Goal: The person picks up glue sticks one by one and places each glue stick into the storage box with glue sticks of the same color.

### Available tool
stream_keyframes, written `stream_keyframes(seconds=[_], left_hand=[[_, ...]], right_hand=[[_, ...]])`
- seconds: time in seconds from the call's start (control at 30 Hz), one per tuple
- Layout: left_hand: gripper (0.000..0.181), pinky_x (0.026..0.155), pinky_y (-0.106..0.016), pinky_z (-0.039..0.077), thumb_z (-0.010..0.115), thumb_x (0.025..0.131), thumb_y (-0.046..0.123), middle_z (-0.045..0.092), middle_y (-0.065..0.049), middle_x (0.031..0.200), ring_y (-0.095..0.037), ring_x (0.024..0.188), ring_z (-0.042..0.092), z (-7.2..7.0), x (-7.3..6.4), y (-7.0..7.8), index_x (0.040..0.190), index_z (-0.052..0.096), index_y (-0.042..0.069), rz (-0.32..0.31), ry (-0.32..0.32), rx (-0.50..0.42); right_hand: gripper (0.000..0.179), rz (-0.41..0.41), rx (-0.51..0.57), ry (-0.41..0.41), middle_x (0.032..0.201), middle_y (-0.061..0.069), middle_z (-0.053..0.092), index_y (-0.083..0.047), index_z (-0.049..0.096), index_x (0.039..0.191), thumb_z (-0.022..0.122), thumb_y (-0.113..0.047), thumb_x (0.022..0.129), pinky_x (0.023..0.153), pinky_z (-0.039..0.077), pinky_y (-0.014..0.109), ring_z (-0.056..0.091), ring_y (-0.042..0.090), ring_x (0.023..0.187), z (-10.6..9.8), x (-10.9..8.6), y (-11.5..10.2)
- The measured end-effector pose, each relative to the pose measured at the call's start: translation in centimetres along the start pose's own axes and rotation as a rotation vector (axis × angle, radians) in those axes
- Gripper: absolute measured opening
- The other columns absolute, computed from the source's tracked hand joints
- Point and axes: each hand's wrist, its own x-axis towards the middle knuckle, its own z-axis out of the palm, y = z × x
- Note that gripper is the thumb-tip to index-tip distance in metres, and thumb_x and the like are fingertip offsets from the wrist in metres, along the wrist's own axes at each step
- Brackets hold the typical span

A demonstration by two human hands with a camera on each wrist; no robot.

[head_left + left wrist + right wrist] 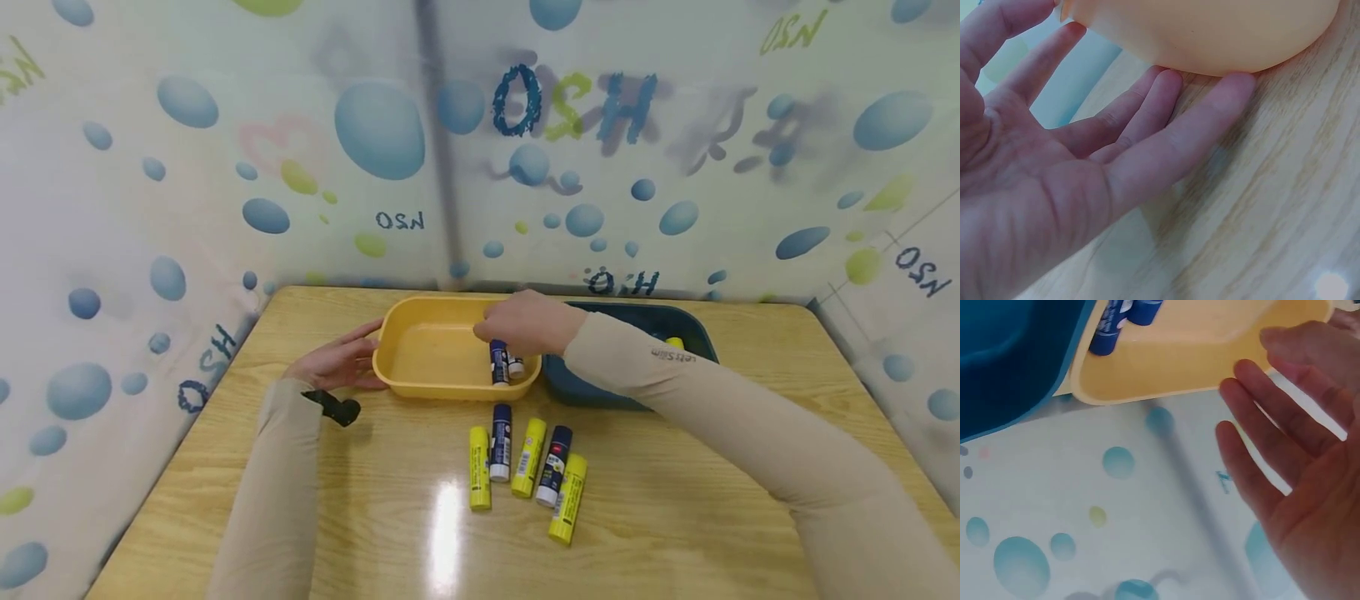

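Observation:
My left hand (337, 362) is at the left end of a yellow plastic tray (431, 390), its extended fingertips (1232, 94) touching the outer wall. Over the tray's right part is my right hand (528, 323), which holds nothing; the right wrist view shows its fingers (1272, 412) spread and loosely bent. Below it, two dark blue glue sticks (498, 363) lie inside the tray at the right end, partly covered by the hand in the head view. In front of the tray, three yellow glue sticks (480, 468) and two navy-and-white glue sticks (501, 442) lie on the table.
A dark blue tray (600, 392) stands right beside the yellow one, partly hidden under my right forearm. Something yellow (676, 342) shows inside it. The wooden table (360, 517) meets a patterned curtain (480, 183) behind the trays. A black piece (337, 408) hangs at my left wrist.

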Motion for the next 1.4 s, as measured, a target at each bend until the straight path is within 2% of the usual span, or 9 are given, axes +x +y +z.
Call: stream_keyframes(seconds=[0.13,0.3,0.47,0.67,0.83,1.0,1.13,1.4], left_hand=[[0.06,0.097,-0.057,0.041,0.04,0.106,0.015,0.028,-0.01,0.146,-0.025,0.115,0.048,0.0,0.1,0.2,0.157,0.011,0.023,0.009,-0.01,0.003],[0.063,0.095,-0.056,0.044,0.042,0.105,0.016,0.035,-0.008,0.138,-0.025,0.114,0.049,0.0,-0.1,0.5,0.157,0.008,0.023,0.016,-0.02,0.002],[0.064,0.097,-0.057,0.042,0.043,0.105,0.015,0.035,-0.009,0.137,-0.026,0.116,0.048,0.0,-0.3,0.7,0.157,0.007,0.023,0.005,-0.022,-0.01],[0.061,0.097,-0.058,0.041,0.041,0.105,0.015,0.035,-0.009,0.138,-0.026,0.115,0.049,0.0,-0.2,0.7,0.157,0.009,0.023,0.011,-0.008,-0.003],[0.061,0.096,-0.057,0.042,0.04,0.106,0.015,0.033,-0.01,0.139,-0.026,0.115,0.048,0.1,-0.3,0.6,0.157,0.009,0.024,0.005,-0.012,-0.001],[0.059,0.096,-0.056,0.043,0.038,0.106,0.016,0.028,-0.011,0.145,-0.025,0.116,0.047,0.1,-0.2,0.5,0.157,0.009,0.024,0.019,-0.012,0.033],[0.06,0.097,-0.056,0.042,0.037,0.106,0.016,0.024,-0.012,0.148,-0.024,0.117,0.048,0.1,-0.3,0.4,0.157,0.005,0.023,0.014,-0.039,0.028],[0.062,0.097,-0.056,0.041,0.037,0.106,0.016,0.027,-0.01,0.145,-0.024,0.119,0.047,0.1,-0.2,0.0,0.157,0.002,0.023,0.017,-0.071,0.022]], right_hand=[[0.024,-0.039,-0.02,0.003,0.098,0.001,0.064,-0.015,0.065,0.115,0.068,-0.012,0.091,0.074,0.05,0.028,0.054,0.016,0.079,0.6,-1.8,-1.5],[0.027,-0.103,0.01,-0.009,0.101,-0.002,0.066,-0.019,0.066,0.118,0.068,-0.014,0.092,0.078,0.05,0.027,0.055,0.013,0.082,2.1,-4.0,-3.6],[0.03,-0.131,0.018,-0.037,0.104,-0.002,0.065,-0.021,0.066,0.12,0.068,-0.013,0.092,0.08,0.049,0.027,0.054,0.013,0.084,3.6,-5.3,-5.0],[0.033,-0.189,-0.033,-0.05,0.108,-0.005,0.063,-0.025,0.066,0.12,0.073,-0.018,0.088,0.083,0.048,0.027,0.055,0.011,0.09,5.7,-7.0,-6.2],[0.03,-0.262,-0.085,-0.008,0.107,-0.006,0.062,-0.026,0.067,0.114,0.075,-0.019,0.087,0.08,0.049,0.027,0.058,0.01,0.093,7.9,-8.9,-6.7],[0.026,-0.278,-0.092,0.021,0.11,-0.007,0.062,-0.027,0.067,0.114,0.072,-0.021,0.089,0.082,0.049,0.028,0.057,0.008,0.096,9.7,-10.2,-6.6],[0.024,-0.29,-0.077,0.049,0.109,-0.006,0.062,-0.026,0.066,0.111,0.072,-0.021,0.089,0.08,0.049,0.029,0.056,0.009,0.094,10.5,-11.0,-6.6],[0.026,-0.307,-0.068,0.131,0.106,-0.007,0.061,-0.027,0.064,0.11,0.074,-0.02,0.087,0.076,0.047,0.025,0.055,0.008,0.091,11.6,-11.6,-6.8]])
